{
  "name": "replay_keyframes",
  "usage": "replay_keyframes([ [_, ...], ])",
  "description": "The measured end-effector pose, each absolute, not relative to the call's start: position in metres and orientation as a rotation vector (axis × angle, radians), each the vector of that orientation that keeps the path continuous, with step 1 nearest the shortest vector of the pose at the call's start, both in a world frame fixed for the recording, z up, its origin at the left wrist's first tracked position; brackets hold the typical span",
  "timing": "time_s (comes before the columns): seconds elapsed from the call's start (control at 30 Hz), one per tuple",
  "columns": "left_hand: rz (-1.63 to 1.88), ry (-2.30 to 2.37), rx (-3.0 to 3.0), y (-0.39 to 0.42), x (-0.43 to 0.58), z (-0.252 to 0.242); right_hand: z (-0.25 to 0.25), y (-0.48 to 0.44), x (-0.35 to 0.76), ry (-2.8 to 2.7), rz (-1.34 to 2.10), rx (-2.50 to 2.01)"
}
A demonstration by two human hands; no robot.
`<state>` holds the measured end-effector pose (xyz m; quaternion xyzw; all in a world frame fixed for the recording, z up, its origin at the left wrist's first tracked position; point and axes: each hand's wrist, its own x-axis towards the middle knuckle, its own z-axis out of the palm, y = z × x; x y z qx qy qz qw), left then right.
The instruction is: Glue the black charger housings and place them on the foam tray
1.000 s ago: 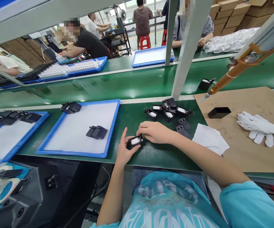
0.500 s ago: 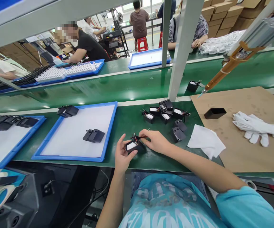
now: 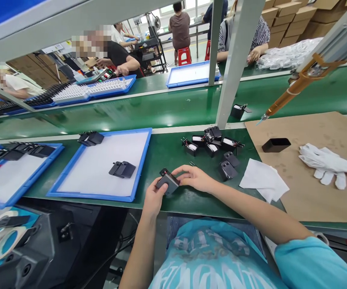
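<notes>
A small black plastic part (image 3: 167, 181) is held between both hands just above the green bench near its front edge. My left hand (image 3: 152, 196) grips it from below and the left, fingers curled round it. My right hand (image 3: 193, 178) pinches its right side with fingertips. Behind my hands lies a cluster of several similar black parts with white inserts and wires (image 3: 212, 143), and two closed black parts (image 3: 228, 165) sit beside it. A finished black piece (image 3: 122, 169) rests on the white pad of a blue tray (image 3: 142, 163) to the left.
A brown board (image 3: 311, 188) to the right carries a black box (image 3: 276, 145) and white gloves (image 3: 329, 165); a white cloth (image 3: 264, 181) lies beside it. An orange dispenser tip (image 3: 284, 100) hangs above. A grey post (image 3: 233, 68) rises behind. Other people work across the green conveyor (image 3: 161, 108).
The part has been turned over in my hands: its white insert and wires faced up before, now its plain black side shows. Both hands stayed in place.
</notes>
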<state>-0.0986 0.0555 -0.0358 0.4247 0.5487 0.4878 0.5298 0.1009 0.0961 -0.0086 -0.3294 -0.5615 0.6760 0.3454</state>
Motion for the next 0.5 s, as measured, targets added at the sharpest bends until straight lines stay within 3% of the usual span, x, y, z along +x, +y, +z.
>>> replay_keyframes([
  [0.2, 1.097, 0.988, 0.357, 0.052, -0.077, -0.018, -0.007, 0.1, 0.103, -1.263, 1.793, -0.844],
  [0.5, 1.042, 0.605, -0.006, 0.041, -0.064, 0.006, -0.015, 0.099, 0.101, -1.296, 1.829, -0.822],
])
